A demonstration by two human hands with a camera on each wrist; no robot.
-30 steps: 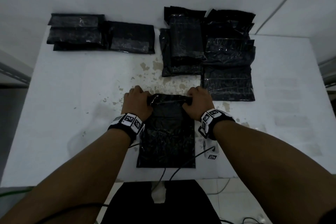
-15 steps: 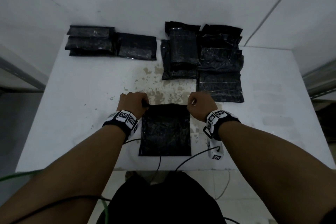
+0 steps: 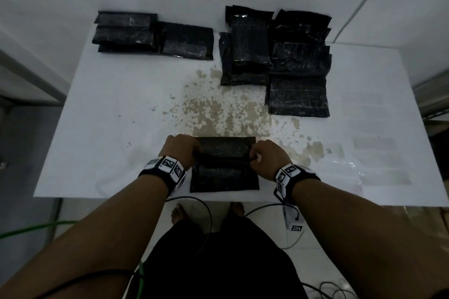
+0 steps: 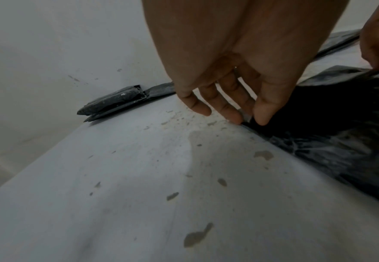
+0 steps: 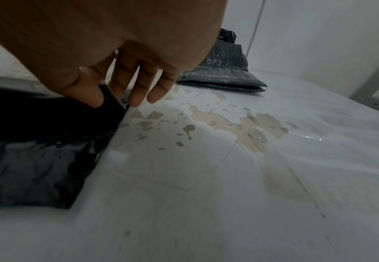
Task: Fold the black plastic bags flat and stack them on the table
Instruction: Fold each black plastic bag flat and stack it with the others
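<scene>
A black plastic bag (image 3: 224,165) is seen lying at the middle of the near edge of a white bench (image 3: 116,128), its far part doubled back toward the near edge. The folded flap is pinched at its left end by the left hand (image 3: 181,150), thumb against fingertips (image 4: 233,115), and at its right end by the right hand (image 3: 268,156), whose thumb is pressed on the plastic while the other fingers (image 5: 139,92) are held loosely extended beside it. Each grip is closed on a thin edge of the bag only. A stack of folded bags (image 3: 150,34) is set along the far edge toward the left corner, and a larger pile of bags (image 3: 277,56) is spread at the far edge toward the right. Between that pile and the hands, the bench's white surface is marked by brown worn patches (image 3: 218,114).
</scene>
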